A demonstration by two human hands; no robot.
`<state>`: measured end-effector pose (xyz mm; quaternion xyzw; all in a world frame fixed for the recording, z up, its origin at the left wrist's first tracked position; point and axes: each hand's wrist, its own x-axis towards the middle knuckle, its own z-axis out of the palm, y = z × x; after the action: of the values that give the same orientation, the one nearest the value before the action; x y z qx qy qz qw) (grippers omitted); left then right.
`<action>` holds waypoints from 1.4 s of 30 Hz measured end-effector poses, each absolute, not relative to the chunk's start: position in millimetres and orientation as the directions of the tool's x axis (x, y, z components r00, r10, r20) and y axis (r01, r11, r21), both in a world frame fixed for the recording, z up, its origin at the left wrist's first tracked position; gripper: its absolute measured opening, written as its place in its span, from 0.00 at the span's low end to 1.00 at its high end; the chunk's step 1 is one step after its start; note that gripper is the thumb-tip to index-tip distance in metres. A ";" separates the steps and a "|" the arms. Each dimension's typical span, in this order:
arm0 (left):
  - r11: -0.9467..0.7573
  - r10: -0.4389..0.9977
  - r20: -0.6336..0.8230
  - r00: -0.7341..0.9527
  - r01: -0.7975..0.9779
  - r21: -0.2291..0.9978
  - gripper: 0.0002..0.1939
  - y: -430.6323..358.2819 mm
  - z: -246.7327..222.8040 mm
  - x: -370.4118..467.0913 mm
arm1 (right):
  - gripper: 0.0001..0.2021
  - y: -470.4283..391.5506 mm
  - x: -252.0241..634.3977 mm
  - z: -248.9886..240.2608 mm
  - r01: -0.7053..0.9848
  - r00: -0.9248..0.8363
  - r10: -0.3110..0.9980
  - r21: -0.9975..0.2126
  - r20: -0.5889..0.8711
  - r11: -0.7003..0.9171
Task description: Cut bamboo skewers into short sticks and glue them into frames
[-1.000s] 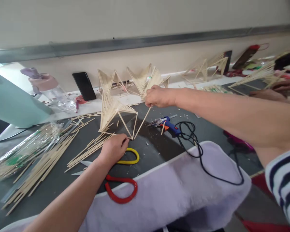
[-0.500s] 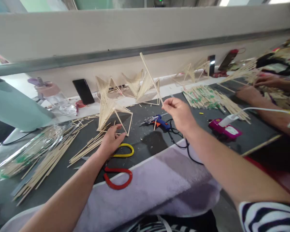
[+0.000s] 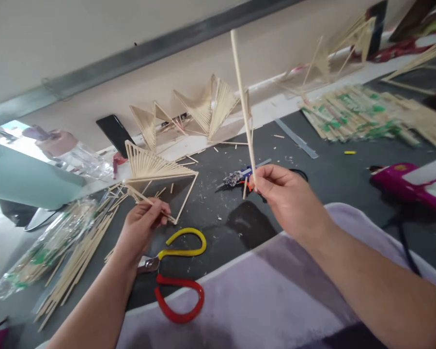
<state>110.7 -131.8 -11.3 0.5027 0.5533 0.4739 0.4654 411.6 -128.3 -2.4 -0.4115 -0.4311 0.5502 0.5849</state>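
My left hand (image 3: 143, 225) is closed on the lower bar of a wooden stick frame (image 3: 156, 167), which has a fan of thin sticks along its upper side. My right hand (image 3: 285, 196) pinches the lower end of a long stick (image 3: 242, 97) held nearly upright. Behind and left of that hand lies a blue glue gun (image 3: 249, 173) with a silvery, wrapped nozzle, partly hidden by the fingers. Scissors with one yellow and one red handle (image 3: 181, 319) lie just below the frame, their blades partly covered by my left hand.
More stick structures (image 3: 207, 114) stand by the wall, near a black phone (image 3: 112, 133). Loose sticks (image 3: 80, 261) and bagged sticks (image 3: 39, 247) lie at left, beside a pale green bottle (image 3: 29, 169). Stick bundles (image 3: 359, 114) and a magenta glue gun (image 3: 403, 184) are at right.
The view has moved closer and turned. My left hand has taken hold of the stick frame, which is now lifted and tilted. My right hand still holds the long stick, now more upright.
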 end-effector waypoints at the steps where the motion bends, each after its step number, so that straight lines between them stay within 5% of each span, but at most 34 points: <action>1: 0.031 0.997 -0.024 -0.075 0.093 0.995 0.10 -131.6 -8.7 104.7 | 0.06 -130.1 411.2 -2.3 -0.302 0.019 0.999 -0.953 0.033 0.037; 16: -0.214 0.937 0.232 -0.262 0.097 0.972 0.11 -121.5 8.8 60.6 | 0.10 -150.3 401.1 -8.1 -0.261 -0.093 0.972 -0.937 -0.217 -0.234; 28: -0.199 0.945 0.224 -0.240 0.121 0.972 0.10 -123.0 9.1 60.5 | 0.09 -141.1 402.1 -11.8 -0.331 -0.092 0.975 -0.917 -0.203 -0.223; 32: -0.104 0.977 0.117 -0.181 0.075 0.992 0.12 -125.4 8.4 66.0 | 0.08 -135.0 403.9 -13.6 -0.344 -0.072 0.983 -0.921 -0.168 -0.183; 42: -0.014 0.999 0.008 0.054 0.114 0.993 0.14 -129.9 11.5 93.9 | 0.08 -124.6 391.5 -24.5 -0.186 -0.035 0.999 -0.981 -0.039 -0.045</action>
<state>93.9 -129.9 11.5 0.5439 0.5115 0.4597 0.4809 391.5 -124.6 -24.5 -0.4533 -0.4479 0.5630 0.5262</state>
